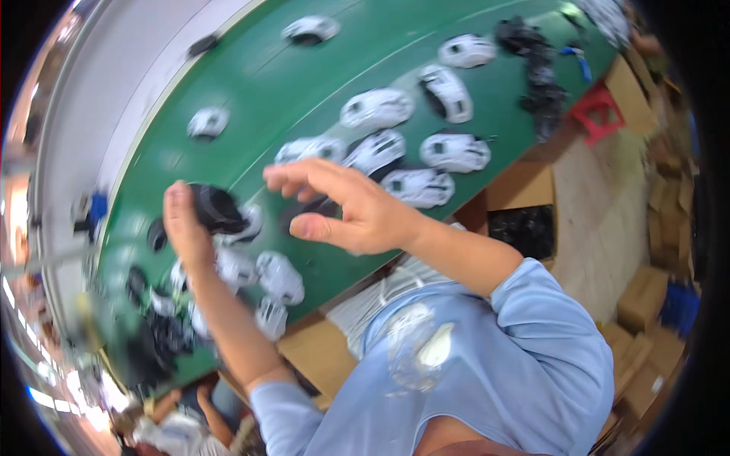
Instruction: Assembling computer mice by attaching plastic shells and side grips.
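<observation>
My left hand (188,232) is held up over the table's left part, fingers stretched straight. Right beside it is a dark rounded piece (217,209), apparently the black inner side of a white vented helmet (251,223); whether the hand touches it I cannot tell. My right hand (353,207) reaches in from the right, fingers extended and thumb apart, with nothing in it. A dark rounded thing (310,215) lies partly hidden beneath that hand. Just beyond the right hand lie more white helmets, among them one with black lining (376,152).
Several white helmets, one at the far side (310,30), are spread over the green table (251,91). Black bundled material (540,83) lies far right. A red stool (599,114) and cardboard boxes (646,296) stand right. Another person (182,429) sits at lower left.
</observation>
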The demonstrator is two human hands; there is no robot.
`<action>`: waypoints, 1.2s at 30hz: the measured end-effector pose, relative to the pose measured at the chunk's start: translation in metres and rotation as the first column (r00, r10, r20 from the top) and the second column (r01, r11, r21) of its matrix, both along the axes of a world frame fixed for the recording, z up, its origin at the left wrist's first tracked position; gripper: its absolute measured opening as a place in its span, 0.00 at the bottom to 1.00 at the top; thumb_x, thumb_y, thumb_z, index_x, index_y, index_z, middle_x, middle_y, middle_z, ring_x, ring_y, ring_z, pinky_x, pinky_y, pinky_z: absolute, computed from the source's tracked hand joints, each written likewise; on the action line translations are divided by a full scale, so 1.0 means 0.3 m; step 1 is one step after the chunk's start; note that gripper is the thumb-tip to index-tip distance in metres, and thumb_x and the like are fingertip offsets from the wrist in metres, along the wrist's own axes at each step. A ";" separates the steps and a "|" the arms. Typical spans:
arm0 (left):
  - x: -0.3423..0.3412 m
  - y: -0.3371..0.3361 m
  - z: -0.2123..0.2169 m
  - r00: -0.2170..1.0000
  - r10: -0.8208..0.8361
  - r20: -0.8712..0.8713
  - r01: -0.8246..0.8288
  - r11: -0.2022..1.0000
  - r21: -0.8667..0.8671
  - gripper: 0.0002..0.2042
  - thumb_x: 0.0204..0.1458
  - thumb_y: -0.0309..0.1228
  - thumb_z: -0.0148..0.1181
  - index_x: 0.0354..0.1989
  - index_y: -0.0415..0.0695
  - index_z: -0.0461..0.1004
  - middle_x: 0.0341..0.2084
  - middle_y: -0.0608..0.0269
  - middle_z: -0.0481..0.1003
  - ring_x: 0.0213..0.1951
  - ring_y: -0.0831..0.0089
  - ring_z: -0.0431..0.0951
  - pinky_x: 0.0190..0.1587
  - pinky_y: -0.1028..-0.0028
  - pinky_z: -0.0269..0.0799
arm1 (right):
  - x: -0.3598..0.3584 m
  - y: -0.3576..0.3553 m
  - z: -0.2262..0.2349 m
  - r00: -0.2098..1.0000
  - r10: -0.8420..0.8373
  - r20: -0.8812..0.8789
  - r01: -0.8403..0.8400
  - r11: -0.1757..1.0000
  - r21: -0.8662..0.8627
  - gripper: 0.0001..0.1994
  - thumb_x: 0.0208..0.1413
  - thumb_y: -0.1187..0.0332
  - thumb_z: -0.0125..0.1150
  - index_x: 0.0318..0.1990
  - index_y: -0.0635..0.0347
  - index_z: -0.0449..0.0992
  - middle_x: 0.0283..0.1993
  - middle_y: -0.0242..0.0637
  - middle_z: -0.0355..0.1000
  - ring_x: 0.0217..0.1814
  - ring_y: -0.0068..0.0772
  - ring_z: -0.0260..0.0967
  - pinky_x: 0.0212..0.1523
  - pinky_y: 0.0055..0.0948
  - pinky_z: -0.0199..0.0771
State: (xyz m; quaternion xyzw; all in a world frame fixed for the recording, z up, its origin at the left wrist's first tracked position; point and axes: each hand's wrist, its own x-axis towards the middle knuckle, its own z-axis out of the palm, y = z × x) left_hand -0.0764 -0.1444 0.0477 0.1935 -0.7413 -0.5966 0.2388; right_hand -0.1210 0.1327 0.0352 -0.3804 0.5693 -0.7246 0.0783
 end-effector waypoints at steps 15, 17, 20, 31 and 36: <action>-0.672 -0.362 -0.214 0.568 0.535 0.626 0.277 0.592 -0.757 0.44 0.52 0.73 0.46 0.62 0.44 0.72 0.61 0.40 0.69 0.64 0.41 0.64 0.63 0.43 0.58 | -0.622 1.061 -0.075 0.621 -0.608 -0.495 0.750 0.278 0.600 0.12 0.61 0.64 0.60 0.45 0.61 0.81 0.36 0.38 0.80 0.35 0.30 0.75 0.39 0.30 0.74; -0.740 -0.258 -0.232 0.573 0.557 0.602 0.218 0.604 -0.767 0.48 0.50 0.73 0.48 0.64 0.40 0.68 0.59 0.39 0.70 0.63 0.41 0.65 0.64 0.45 0.57 | -0.750 1.077 -0.086 0.609 -0.485 -0.628 0.767 0.158 0.621 0.13 0.59 0.69 0.61 0.51 0.57 0.80 0.40 0.39 0.77 0.40 0.34 0.75 0.44 0.31 0.74; -0.735 -0.431 -0.373 0.696 0.583 0.419 0.296 0.299 -0.907 0.52 0.47 0.75 0.50 0.63 0.33 0.68 0.59 0.37 0.70 0.63 0.40 0.65 0.64 0.46 0.57 | -0.946 1.027 -0.139 0.664 -0.252 -0.704 0.744 0.128 0.656 0.19 0.55 0.73 0.60 0.56 0.52 0.77 0.48 0.43 0.75 0.47 0.43 0.74 0.51 0.37 0.74; -0.566 -0.273 -0.249 0.607 0.556 0.567 0.336 0.467 -0.818 0.51 0.40 0.75 0.58 0.51 0.30 0.75 0.54 0.37 0.73 0.55 0.41 0.74 0.56 0.53 0.71 | -1.204 1.235 -0.178 0.785 0.086 -0.613 0.599 0.147 0.787 0.09 0.59 0.71 0.58 0.45 0.62 0.75 0.42 0.50 0.71 0.49 0.54 0.70 0.53 0.42 0.70; -0.508 -0.304 -0.273 0.863 0.318 0.392 0.209 0.482 -0.851 0.40 0.40 0.56 0.72 0.50 0.31 0.71 0.46 0.37 0.75 0.47 0.43 0.77 0.51 0.58 0.75 | -1.122 1.072 -0.059 0.649 -0.508 -0.567 0.761 0.415 0.498 0.16 0.67 0.70 0.52 0.60 0.59 0.74 0.58 0.38 0.75 0.48 0.34 0.73 0.52 0.35 0.70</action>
